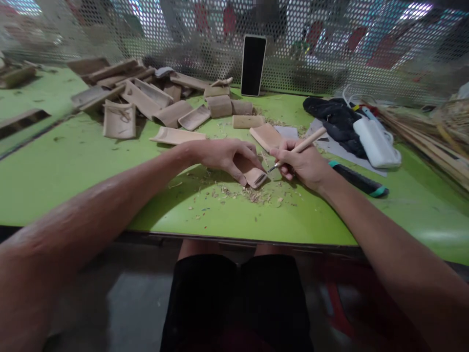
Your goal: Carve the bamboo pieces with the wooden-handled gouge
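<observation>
My left hand point(232, 157) is closed over a short curved piece of bamboo point(252, 176), pressing it onto the green table point(205, 215). A groove or hollow shows at the piece's near right end. In my right hand point(302, 161) is a carving knife point(310, 139) with a pale wooden handle, held like a pen. Its thin metal tip points left and sits close to the end of the bamboo; whether it touches I cannot tell. Wood shavings point(252, 195) lie scattered just below the piece. Another bamboo piece point(266, 137) rests behind my hands.
Many split bamboo pieces point(146, 98) are heaped at the back left. A phone point(253, 66) leans upright against a perforated metal screen point(205, 29). To the right lie a utility knife point(359, 180), a white power strip point(377, 142), a black cloth point(330, 120) and bamboo strips point(425, 132).
</observation>
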The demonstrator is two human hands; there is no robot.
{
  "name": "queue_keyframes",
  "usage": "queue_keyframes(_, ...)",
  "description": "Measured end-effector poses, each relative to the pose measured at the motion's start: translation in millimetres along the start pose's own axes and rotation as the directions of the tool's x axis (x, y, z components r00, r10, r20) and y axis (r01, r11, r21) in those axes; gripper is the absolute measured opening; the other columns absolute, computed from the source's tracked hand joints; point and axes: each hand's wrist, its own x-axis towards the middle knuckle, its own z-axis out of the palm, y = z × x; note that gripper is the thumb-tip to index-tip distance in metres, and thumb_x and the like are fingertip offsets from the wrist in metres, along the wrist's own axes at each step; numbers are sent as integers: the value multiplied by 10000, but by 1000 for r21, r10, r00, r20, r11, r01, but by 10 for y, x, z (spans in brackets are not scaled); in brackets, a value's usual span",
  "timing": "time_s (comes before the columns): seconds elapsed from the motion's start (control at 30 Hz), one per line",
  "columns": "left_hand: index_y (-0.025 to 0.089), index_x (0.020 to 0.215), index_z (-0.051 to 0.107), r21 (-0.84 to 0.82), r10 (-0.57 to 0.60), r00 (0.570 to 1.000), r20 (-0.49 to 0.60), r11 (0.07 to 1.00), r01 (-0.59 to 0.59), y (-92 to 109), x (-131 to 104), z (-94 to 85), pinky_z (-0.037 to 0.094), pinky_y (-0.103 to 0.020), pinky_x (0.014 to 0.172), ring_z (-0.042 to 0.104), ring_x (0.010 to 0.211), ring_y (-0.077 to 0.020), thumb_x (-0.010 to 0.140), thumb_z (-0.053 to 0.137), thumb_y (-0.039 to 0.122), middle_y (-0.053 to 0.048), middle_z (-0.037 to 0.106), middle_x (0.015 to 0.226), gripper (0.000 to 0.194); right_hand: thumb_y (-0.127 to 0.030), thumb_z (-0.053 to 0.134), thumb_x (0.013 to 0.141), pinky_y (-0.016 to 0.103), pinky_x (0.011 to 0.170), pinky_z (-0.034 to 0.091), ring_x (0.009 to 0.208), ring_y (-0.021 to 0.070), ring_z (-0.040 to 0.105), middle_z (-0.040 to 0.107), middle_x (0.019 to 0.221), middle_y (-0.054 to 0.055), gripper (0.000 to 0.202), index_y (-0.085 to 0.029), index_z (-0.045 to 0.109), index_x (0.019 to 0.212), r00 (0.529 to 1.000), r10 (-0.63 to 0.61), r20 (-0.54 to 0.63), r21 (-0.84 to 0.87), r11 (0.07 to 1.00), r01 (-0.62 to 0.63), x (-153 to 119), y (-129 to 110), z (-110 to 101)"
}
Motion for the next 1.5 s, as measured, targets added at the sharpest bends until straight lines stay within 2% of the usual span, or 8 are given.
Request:
queue_keyframes(0.3,283,1243,718,-63,7,1000,8,998,-6,-18,4,-2,389,-282,962,556,1067,-221,749,787,515,-44,656,1142,550,-501,840,749,168,274,351,347,59,472,562,485,-27,464,-198,521,600,989,-68,-132,-77,995,58,-41,-12,130)
queue_keyframes(0.53,290,1243,717,-92,44,999,-1,995,-44,-27,13,10,396,-295,963,556,1074,-229,761,785,498,-47,640,1194,529,-450,830,772,161,299,372,358,57,478,548,471,-31,442,-194,514,599,995,-70,-73,-80,995,65,-83,-65,162)
queue_keyframes(0.73,290,1240,720,-96,33,999,0,995,-33,-56,10,16,398,-280,927,545,1030,-212,761,788,519,-41,633,1119,535,-339,816,778,159,285,354,334,57,460,524,442,-43,412,-200,481,582,994,-71,-78,-82,995,65,-66,-30,164)
queue_keyframes(0.93,281,1250,722,-54,34,999,-13,998,-35,-113,9,28,386,-280,876,518,923,-187,770,769,567,-29,605,984,560,-270,770,789,180,297,414,357,82,505,535,467,-43,363,-211,465,600,993,-67,-101,-25,998,65,-60,11,174)
queue_keyframes(1.07,275,1251,725,-54,43,999,-14,998,-43,-121,16,29,387,-285,830,492,878,-184,777,764,564,-26,570,907,556,-224,730,792,185,284,402,350,89,512,546,473,-36,328,-213,464,601,992,-63,-114,-34,998,59,-59,16,174)
queue_keyframes(1.23,293,1237,732,-59,32,999,-18,998,-33,-106,26,25,383,-271,777,474,849,-170,785,763,542,-16,522,886,516,-221,714,781,169,292,390,337,80,505,540,443,-42,295,-217,468,618,992,-40,-123,-56,998,34,-56,17,169)
queue_keyframes(1.5,286,1238,735,-82,41,999,-8,996,-41,-127,38,11,383,-281,787,464,839,-176,764,782,542,-19,518,865,541,-228,711,770,170,289,385,344,82,518,557,465,-40,306,-223,442,625,989,-34,-146,-39,999,29,-51,31,161)
